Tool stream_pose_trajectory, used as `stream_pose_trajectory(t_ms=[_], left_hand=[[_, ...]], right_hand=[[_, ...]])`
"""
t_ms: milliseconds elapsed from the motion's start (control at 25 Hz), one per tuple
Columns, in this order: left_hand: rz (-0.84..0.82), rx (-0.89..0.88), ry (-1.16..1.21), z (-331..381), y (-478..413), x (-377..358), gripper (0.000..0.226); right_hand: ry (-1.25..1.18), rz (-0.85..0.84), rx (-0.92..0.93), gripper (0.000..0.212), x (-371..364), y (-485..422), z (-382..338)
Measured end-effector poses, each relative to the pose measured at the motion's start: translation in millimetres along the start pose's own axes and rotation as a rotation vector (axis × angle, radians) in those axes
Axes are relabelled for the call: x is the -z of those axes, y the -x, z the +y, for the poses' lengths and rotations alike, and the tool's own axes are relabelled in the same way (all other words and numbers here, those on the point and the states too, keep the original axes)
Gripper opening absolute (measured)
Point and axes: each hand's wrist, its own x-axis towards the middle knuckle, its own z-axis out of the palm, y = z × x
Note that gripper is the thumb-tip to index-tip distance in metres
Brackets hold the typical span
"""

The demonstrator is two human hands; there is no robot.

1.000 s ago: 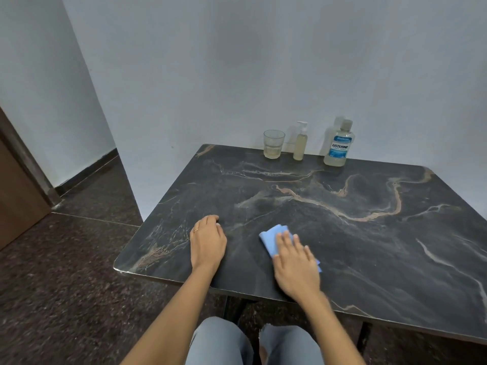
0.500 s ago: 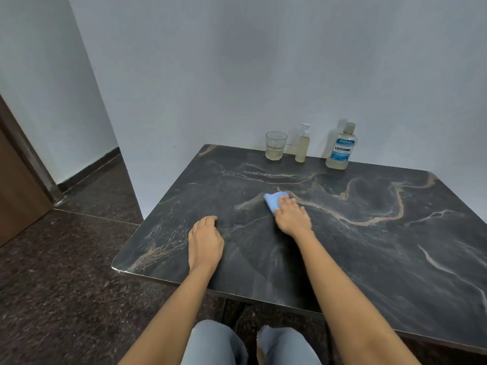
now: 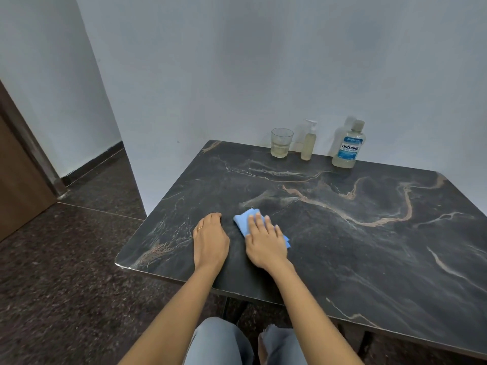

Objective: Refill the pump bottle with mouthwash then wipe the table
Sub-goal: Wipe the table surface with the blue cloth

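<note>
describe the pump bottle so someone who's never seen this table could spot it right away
At the far edge of the dark marble table, by the wall, three items stand in a row. The pump bottle is the middle one, between the glass and the blue-labelled mouthwash bottle. It is the slimmest, with a white pump top and no label.

Single view here: a wide-angle head camera, looking forward and down from over the person's knees (image 3: 221, 343). The counter (image 3: 369, 259) sits close, filling the lower right; left hand (image 3: 210, 241) and right hand (image 3: 266, 245) land near centre frame. Beyond its far edge, the wall (image 3: 263, 61); floor (image 3: 66, 272) off to the left.
</note>
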Motion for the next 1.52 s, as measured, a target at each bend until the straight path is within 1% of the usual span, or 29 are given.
stream_pose_trajectory(t_ms=[80, 160, 280, 400, 520, 600, 720, 880, 960, 1040, 1120, 1240, 1320, 1400, 1480, 1520], left_hand=[[-0.005, 0.001, -0.011, -0.2, 0.8, 0.1, 0.04], [-0.007, 0.002, -0.012, -1.7, -0.4, 0.5, 0.041], [-0.002, 0.003, -0.005, -1.4, -2.0, 0.2, 0.041], [0.004, 0.004, -0.017, -1.8, -2.6, -1.6, 0.041], [0.006, -0.008, -0.045, -2.3, -3.1, -4.0, 0.041], [0.009, -0.018, -0.059, -2.1, -2.8, -5.5, 0.042], [0.015, -0.024, -0.066, -2.6, -2.5, -5.2, 0.043], [0.016, -0.008, -0.065, 0.0, -2.0, -3.4, 0.043], [0.01, -0.006, -0.066, -1.0, -2.2, -2.6, 0.043], [0.011, -0.006, -0.06, -1.1, -1.7, -3.0, 0.044], [0.017, -0.002, -0.054, -1.0, -3.1, -2.6, 0.044], [0.022, 0.001, -0.048, -1.5, -3.4, -2.8, 0.042], [0.026, -0.005, -0.045, -1.4, -2.5, -2.6, 0.041], [0.024, -0.01, -0.051, -2.2, -2.8, -3.3, 0.04], [0.018, -0.02, -0.062, -1.7, -2.4, -3.4, 0.041], [0.013, -0.02, -0.065, -1.3, -2.4, -3.4, 0.041]], right_hand=[[-0.024, -0.026, 0.023, 0.054, 6.4, -32.8, -8.4], [-0.04, -0.031, -0.019, 0.054, 17.3, -63.3, -1.5], [-0.027, -0.017, -0.107, 0.054, 42.7, -92.9, 39.2], [-0.057, -0.012, -0.254, 0.055, 63.4, -86.8, 98.2], [-0.068, -0.043, -0.322, 0.055, 59.0, -45.6, 122.6], [-0.008, -0.018, -0.298, 0.055, 38.6, -15.4, 107.8], [0.07, -0.023, -0.13, 0.055, 15.2, 4.5, 51.8], [0.013, -0.075, 0.013, 0.055, 10.2, -40.9, -10.7], [-0.008, -0.105, 0.023, 0.054, 12.8, -71.9, -26.6], [-0.061, -0.11, -0.032, 0.053, 17.9, -99.2, -30.3], [-0.111, -0.085, -0.101, 0.053, 26.5, -119.3, -19.1], [-0.091, -0.011, -0.223, 0.055, 46.4, -129.3, 36.4], [-0.079, 0.01, -0.336, 0.055, 61.4, -119.1, 89.7], [-0.101, 0.021, -0.424, 0.054, 70.3, -91.5, 127.7], [-0.117, 0.045, -0.498, 0.054, 65.7, -58.7, 137.8], [-0.112, 0.052, -0.522, 0.054, 59.7, -42.7, 131.4]])
